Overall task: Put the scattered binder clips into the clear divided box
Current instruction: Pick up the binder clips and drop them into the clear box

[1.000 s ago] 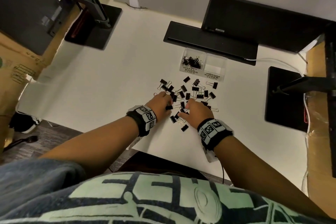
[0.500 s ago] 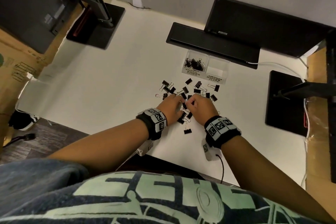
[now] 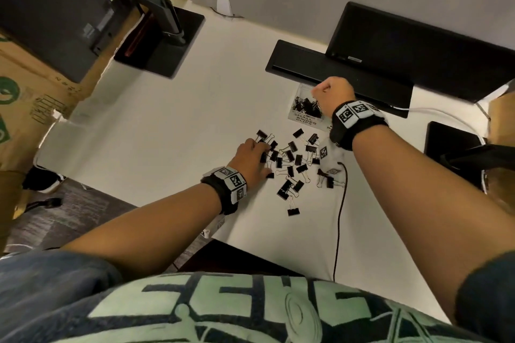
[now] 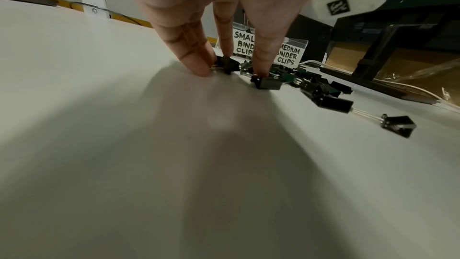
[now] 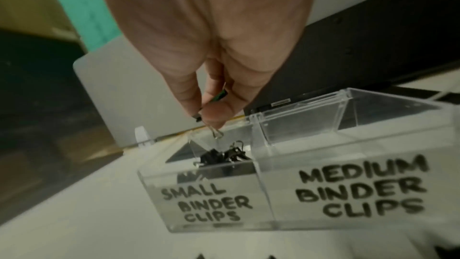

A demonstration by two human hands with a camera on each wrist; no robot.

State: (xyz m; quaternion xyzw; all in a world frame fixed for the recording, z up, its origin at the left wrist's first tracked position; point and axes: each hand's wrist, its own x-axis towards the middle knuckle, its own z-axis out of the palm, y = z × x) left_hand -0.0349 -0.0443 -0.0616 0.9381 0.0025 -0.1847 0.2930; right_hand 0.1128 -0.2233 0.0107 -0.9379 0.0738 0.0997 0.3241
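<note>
Several black binder clips (image 3: pixel 289 164) lie scattered on the white table (image 3: pixel 167 133). The clear divided box (image 3: pixel 305 120) stands behind them, labelled SMALL and MEDIUM BINDER CLIPS. My left hand (image 3: pixel 262 150) rests at the pile's left edge. Its straight fingertips (image 4: pixel 201 68) and thumb touch small clips (image 4: pixel 267 84) on the table. My right hand (image 3: pixel 320 92) hovers over the small compartment and pinches a small clip (image 5: pixel 219 95), its wire handle hanging down. Several small clips (image 5: pixel 221 157) lie in that compartment of the box (image 5: pixel 273 194). I see no clips in the medium one.
A black bar (image 3: pixel 334 75) and a monitor sit right behind the box. Black stand bases are at the right (image 3: pixel 451 147) and far left (image 3: pixel 164 42). A black cable (image 3: pixel 341 203) runs from the pile to the near table edge. A cardboard box (image 3: pixel 28 108) stands at left.
My right hand left the pile and rose to the box's small compartment with a clip pinched in it. My left hand stayed on the pile, shifting to its left edge.
</note>
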